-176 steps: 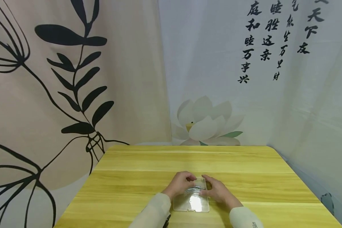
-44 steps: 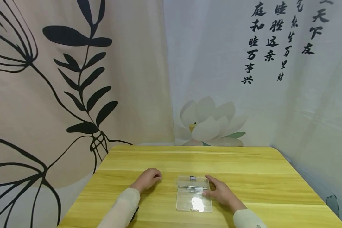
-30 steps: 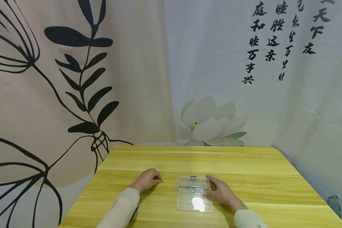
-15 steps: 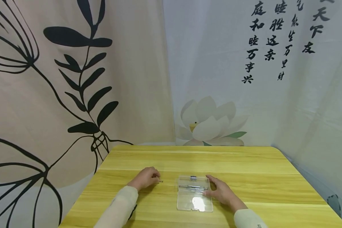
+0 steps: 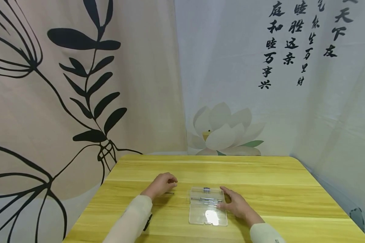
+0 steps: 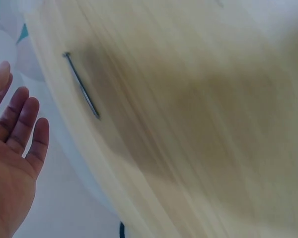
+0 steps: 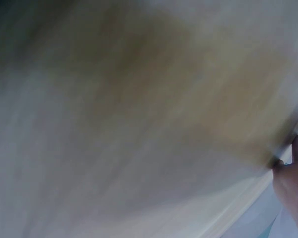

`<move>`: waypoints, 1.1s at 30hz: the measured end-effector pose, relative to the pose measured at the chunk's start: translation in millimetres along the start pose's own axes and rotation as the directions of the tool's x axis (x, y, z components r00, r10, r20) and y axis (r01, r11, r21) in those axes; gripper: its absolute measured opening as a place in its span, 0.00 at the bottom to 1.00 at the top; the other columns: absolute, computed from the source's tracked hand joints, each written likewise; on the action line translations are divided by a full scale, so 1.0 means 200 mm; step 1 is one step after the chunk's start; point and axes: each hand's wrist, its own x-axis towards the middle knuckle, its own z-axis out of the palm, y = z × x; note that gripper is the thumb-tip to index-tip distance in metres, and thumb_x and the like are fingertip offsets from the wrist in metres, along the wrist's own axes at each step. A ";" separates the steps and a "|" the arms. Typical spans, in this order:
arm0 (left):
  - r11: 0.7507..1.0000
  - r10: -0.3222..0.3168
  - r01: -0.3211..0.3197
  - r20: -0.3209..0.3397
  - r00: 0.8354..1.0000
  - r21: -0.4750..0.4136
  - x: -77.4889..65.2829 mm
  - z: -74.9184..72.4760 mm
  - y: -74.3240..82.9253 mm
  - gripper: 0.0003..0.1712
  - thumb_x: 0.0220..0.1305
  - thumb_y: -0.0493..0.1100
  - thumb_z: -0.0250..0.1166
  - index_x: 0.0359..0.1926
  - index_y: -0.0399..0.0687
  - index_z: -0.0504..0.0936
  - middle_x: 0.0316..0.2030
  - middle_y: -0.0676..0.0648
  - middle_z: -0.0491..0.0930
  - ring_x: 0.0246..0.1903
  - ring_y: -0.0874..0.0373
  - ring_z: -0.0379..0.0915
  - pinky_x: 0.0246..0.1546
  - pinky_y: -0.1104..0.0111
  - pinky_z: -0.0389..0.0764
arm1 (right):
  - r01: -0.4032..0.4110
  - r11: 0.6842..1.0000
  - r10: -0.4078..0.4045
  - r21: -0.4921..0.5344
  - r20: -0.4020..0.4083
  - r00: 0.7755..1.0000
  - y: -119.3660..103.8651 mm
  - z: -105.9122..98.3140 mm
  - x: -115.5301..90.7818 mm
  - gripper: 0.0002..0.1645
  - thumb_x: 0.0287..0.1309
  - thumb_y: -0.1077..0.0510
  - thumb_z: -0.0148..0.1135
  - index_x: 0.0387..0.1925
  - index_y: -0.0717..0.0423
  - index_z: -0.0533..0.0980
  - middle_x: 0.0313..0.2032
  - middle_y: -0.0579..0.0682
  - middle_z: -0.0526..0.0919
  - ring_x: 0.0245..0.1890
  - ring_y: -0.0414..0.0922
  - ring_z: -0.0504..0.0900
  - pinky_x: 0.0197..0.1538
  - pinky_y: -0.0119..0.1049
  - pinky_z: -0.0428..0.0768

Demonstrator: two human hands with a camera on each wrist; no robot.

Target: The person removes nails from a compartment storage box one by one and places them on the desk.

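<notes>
A steel nail (image 6: pixel 82 87) with a flat head and pointed tip lies on the wooden table; the head view shows its end (image 5: pixel 171 193) just below my left hand (image 5: pixel 162 185). That hand is raised over the table, fingers loosely bent and apart from the nail, holding nothing. A clear plastic box (image 5: pixel 197 216) lies opened flat in front of me, with several thin metal nails (image 5: pixel 205 199) across its middle. My right hand (image 5: pixel 237 205) holds the box by its right side, thumb on the nearer part and fingertips at the far corner.
The wooden table (image 5: pixel 261 175) has rounded far corners, and a printed curtain (image 5: pixel 152 84) hangs behind it. A small dark piece (image 5: pixel 206 190) shows at the box's far edge. Glare covers part of the box's near half.
My left hand went from the box out to the left, laid the nail on the table and let go, then rose slightly away from it. The right hand stays at the box.
</notes>
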 end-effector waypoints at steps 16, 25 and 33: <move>0.995 0.089 -0.090 -0.011 0.996 -0.035 0.08 0.10 0.19 0.11 0.70 0.42 0.63 0.47 0.40 0.85 0.35 0.56 0.77 0.36 0.61 0.70 0.38 0.66 0.75 | 0.008 1.000 -0.008 -0.004 0.009 1.000 -0.01 -0.01 0.00 0.52 0.51 0.46 0.76 0.72 0.57 0.63 0.70 0.65 0.63 0.70 0.66 0.58 0.67 0.63 0.57; 0.993 0.103 -0.103 0.001 0.995 -0.063 0.09 0.16 0.25 0.11 0.69 0.41 0.65 0.47 0.38 0.84 0.36 0.55 0.78 0.37 0.62 0.71 0.40 0.67 0.75 | 0.031 0.999 -0.031 -0.011 0.030 0.999 0.01 -0.01 0.00 0.52 0.53 0.45 0.74 0.73 0.57 0.61 0.70 0.66 0.62 0.70 0.67 0.57 0.67 0.64 0.56; 0.991 0.100 -0.099 0.001 0.995 -0.095 0.10 0.21 0.29 0.10 0.67 0.40 0.66 0.46 0.40 0.85 0.36 0.56 0.77 0.36 0.62 0.71 0.39 0.68 0.75 | 0.022 1.000 -0.021 -0.023 0.037 0.999 0.01 -0.01 0.01 0.51 0.54 0.45 0.73 0.73 0.56 0.61 0.70 0.66 0.62 0.69 0.68 0.58 0.66 0.65 0.57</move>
